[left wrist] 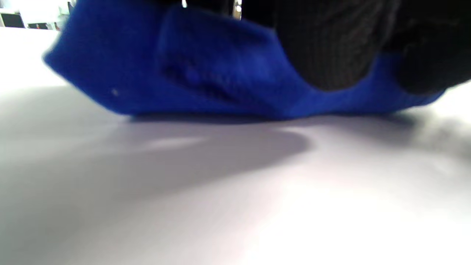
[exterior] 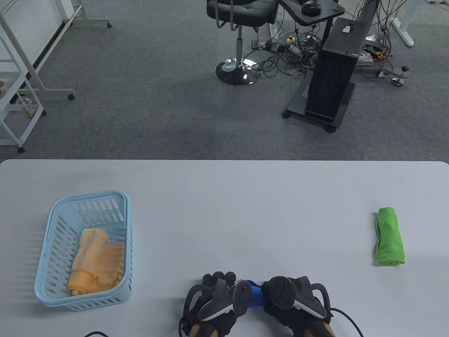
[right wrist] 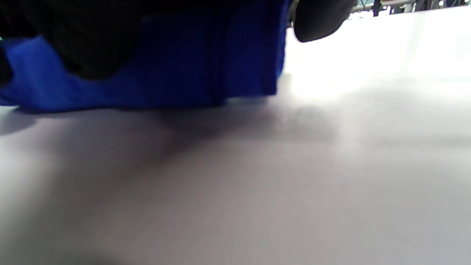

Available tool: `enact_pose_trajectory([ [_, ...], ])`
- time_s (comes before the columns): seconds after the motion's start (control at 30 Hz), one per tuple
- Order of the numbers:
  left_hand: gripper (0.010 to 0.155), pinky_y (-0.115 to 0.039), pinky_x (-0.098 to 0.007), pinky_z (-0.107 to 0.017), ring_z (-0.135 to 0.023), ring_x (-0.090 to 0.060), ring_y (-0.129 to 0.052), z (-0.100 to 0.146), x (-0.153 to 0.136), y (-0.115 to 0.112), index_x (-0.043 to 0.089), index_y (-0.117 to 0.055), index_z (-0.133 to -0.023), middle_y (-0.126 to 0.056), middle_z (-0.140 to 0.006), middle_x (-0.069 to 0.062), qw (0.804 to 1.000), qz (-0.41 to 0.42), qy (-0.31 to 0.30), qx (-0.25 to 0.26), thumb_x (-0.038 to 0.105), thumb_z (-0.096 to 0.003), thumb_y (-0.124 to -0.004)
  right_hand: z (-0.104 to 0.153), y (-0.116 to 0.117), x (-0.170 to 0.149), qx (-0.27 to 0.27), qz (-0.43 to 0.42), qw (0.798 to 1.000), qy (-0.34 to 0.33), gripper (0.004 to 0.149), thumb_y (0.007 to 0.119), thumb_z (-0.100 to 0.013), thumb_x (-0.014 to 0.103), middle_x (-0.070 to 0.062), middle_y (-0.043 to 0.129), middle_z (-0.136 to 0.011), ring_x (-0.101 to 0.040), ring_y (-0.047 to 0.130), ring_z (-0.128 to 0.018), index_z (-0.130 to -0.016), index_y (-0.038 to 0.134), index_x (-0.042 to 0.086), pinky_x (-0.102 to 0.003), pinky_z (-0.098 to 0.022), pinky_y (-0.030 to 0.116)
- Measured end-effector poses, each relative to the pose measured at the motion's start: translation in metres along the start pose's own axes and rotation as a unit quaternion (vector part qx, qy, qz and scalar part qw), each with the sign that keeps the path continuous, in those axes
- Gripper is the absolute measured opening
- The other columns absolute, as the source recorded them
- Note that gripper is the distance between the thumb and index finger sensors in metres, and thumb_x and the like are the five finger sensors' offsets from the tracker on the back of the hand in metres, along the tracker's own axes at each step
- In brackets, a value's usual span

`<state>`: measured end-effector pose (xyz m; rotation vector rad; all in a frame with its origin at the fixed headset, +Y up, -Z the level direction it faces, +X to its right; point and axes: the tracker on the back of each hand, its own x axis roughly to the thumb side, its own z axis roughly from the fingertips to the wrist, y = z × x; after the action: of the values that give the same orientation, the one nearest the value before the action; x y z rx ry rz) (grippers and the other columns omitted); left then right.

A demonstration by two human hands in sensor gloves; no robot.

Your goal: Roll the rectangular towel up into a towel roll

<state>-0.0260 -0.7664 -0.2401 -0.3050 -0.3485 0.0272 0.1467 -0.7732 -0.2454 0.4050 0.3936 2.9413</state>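
1. Blue towel [exterior: 255, 296] sits at the near edge of the table [exterior: 224, 196], roughly in the middle, mostly buried under both hands.
2. Left hand [exterior: 217, 298] is on the towel's left part. In the left wrist view a gloved fingertip [left wrist: 327, 51] digs down into the cloth, so it's pressing or holding it, fingers bent over the top.
3. Right hand [exterior: 296, 298] covers the right part, with its fingers [right wrist: 84, 44] also pushed into the blue fabric. Can't tell whether either thumb is tucked underneath.
4. Green rolled towel [exterior: 389, 236] lies well off to the right.
5. Light blue basket [exterior: 52, 224] on the left holds an orange towel [exterior: 96, 261].
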Motion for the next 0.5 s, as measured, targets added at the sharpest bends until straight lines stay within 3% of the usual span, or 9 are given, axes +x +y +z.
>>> enact_pose_trajectory([
  [0.2, 0.064, -0.052, -0.064, -0.069, -0.091, -0.036, -0.074, -0.001, -0.003, 0.001, 0.027, -0.076, -0.096, -0.084, -0.096, -0.006, 1.0, 0.014, 0.0, 0.028, 0.045, -0.0347, -0.08, 0.005, -0.002, -0.004, -0.018, -0.002, 1.0, -0.008, 0.06, 0.072, -0.031, 0.039, -0.004, 0.078, -0.084, -0.027, 0.081, -0.081, -0.088, 0.075, 0.024, -0.057, -0.066, 0.059],
  [0.37, 0.061, -0.052, -0.065, -0.067, -0.085, -0.036, -0.081, 0.004, -0.017, 0.002, 0.023, -0.086, -0.09, -0.104, -0.073, -0.01, 0.996, 0.083, 0.011, 0.022, 0.047, -0.0362, -0.07, 0.008, -0.006, -0.006, -0.019, -0.025, 0.999, -0.013, 0.057, 0.07, -0.032, 0.04, -0.003, 0.091, -0.072, -0.024, 0.092, -0.069, -0.085, 0.082, 0.023, -0.055, -0.064, 0.064],
  [0.43, 0.065, -0.052, -0.065, -0.067, -0.085, -0.036, -0.081, 0.004, -0.018, 0.002, 0.029, -0.073, -0.099, -0.103, -0.072, -0.01, 0.996, 0.079, 0.018, 0.023, 0.048, -0.0369, -0.07, 0.007, -0.007, -0.003, -0.026, -0.017, 1.0, -0.005, 0.058, 0.071, -0.031, 0.041, -0.002, 0.093, -0.069, -0.024, 0.095, -0.066, -0.085, 0.081, 0.023, -0.054, -0.063, 0.066],
  [0.5, 0.07, -0.045, -0.067, -0.069, -0.091, -0.041, -0.068, 0.004, -0.016, 0.003, 0.039, -0.052, -0.105, -0.083, -0.089, -0.012, 0.998, 0.052, 0.028, 0.03, 0.047, -0.0377, -0.072, 0.005, -0.004, -0.001, -0.023, -0.003, 1.0, 0.002, 0.058, 0.073, -0.031, 0.042, -0.002, 0.088, -0.074, -0.025, 0.09, -0.071, -0.087, 0.076, 0.027, -0.054, -0.064, 0.063],
])
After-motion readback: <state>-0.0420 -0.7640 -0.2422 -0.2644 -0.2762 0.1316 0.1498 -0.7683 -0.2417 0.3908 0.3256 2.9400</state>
